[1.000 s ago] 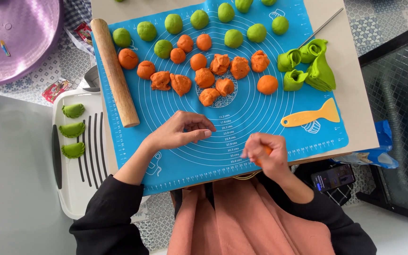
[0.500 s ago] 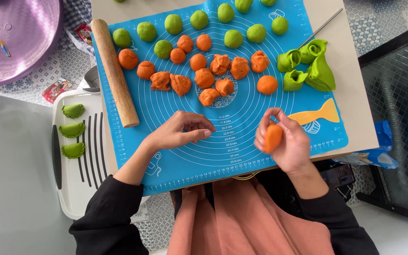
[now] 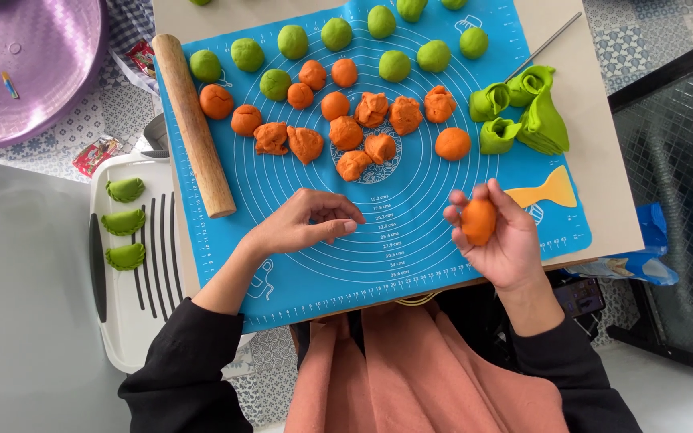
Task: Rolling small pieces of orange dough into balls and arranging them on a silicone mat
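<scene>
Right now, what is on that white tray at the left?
Three folded green dumplings lie in a column on the white tray. The blue mat's table covers its right edge.

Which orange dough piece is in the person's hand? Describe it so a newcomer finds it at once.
Start at the blue mat and go to its lower right edge, where the right hand is raised. The orange dough ball sits in its fingers, the only orange piece off the mat.

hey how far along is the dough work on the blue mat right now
Done: three green dumplings lie shaped on the white tray, and rows of green balls and smooth orange balls sit on the mat. In hand: the right hand holds an orange ball; the left hand rests on the mat. Left: several rough orange lumps unrolled.
</scene>
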